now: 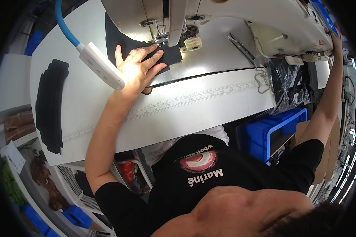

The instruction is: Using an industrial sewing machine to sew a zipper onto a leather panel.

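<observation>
My left hand (138, 65) lies with spread fingers on a piece of dark fabric (116, 31), its fingertips close to the needle and presser foot (161, 42) of a white sewing machine (221, 17). A white lamp (101, 65) on a blue hose hangs over that wrist. My right hand (336, 41) reaches up to the machine's far right end beside a blue panel (324, 15); its fingers are mostly hidden. A stack of black cut pieces (51, 106) lies at the left of the white table (190, 98). Tweezers or snips (239, 47) rest right of the needle.
A clear plastic bag (288, 83) sits at the table's right, above a blue crate (257, 140). Cardboard (324, 162) stands at the right. At lower left are a white basket (73, 185), a bin with red items (128, 170), and more blue crates (75, 215).
</observation>
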`<action>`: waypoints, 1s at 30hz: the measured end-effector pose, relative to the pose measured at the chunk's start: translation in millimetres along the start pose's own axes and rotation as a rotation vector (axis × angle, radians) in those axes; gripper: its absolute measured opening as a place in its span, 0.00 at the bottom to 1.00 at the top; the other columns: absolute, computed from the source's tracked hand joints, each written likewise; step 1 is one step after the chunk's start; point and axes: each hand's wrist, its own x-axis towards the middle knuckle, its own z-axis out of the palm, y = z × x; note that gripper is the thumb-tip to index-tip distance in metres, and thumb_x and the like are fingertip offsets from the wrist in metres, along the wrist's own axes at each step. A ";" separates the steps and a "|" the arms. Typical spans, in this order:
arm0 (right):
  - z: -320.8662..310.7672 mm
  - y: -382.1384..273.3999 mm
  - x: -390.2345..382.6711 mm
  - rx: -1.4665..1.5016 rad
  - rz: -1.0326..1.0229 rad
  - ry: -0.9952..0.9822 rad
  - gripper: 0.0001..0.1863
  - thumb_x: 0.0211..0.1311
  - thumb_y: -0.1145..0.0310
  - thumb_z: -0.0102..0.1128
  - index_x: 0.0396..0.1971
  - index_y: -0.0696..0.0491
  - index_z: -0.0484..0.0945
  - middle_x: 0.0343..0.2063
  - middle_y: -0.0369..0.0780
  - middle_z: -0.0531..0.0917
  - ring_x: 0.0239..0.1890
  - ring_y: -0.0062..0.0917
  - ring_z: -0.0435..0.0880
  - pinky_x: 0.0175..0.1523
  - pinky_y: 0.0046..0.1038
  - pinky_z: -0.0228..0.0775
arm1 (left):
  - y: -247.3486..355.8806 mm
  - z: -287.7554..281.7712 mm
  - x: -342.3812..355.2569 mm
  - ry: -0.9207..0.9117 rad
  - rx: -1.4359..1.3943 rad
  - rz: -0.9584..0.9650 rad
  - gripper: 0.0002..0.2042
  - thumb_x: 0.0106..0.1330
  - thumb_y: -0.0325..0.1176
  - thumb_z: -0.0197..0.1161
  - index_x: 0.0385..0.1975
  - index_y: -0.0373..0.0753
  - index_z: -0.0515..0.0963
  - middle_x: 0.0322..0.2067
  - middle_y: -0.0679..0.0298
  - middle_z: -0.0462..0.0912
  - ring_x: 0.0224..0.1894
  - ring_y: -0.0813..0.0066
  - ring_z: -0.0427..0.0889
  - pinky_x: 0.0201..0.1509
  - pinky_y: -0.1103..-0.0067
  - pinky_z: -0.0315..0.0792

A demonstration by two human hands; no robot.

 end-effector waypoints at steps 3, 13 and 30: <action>7.6 30.0 20.0 0.036 -0.007 0.042 0.22 0.56 0.56 0.62 0.45 0.56 0.82 0.45 0.43 0.82 0.45 0.25 0.80 0.51 0.23 0.69 | 2.3 -2.4 -1.1 -0.098 -0.016 -0.044 0.17 0.55 0.42 0.67 0.45 0.48 0.82 0.50 0.72 0.79 0.48 0.71 0.78 0.64 0.47 0.51; 6.4 1.7 -3.9 0.054 0.035 -0.010 0.24 0.58 0.54 0.59 0.47 0.56 0.80 0.45 0.44 0.82 0.46 0.26 0.80 0.52 0.24 0.68 | 8.2 -2.7 2.4 0.014 0.037 0.045 0.19 0.53 0.45 0.69 0.42 0.42 0.82 0.45 0.67 0.80 0.44 0.70 0.79 0.60 0.53 0.61; 11.7 -5.5 -27.2 0.105 0.102 -0.008 0.24 0.64 0.54 0.53 0.50 0.59 0.76 0.46 0.45 0.81 0.48 0.30 0.80 0.53 0.27 0.70 | -32.4 -22.4 4.9 0.044 0.071 0.310 0.17 0.49 0.26 0.61 0.42 0.36 0.79 0.40 0.61 0.82 0.42 0.66 0.81 0.49 0.71 0.74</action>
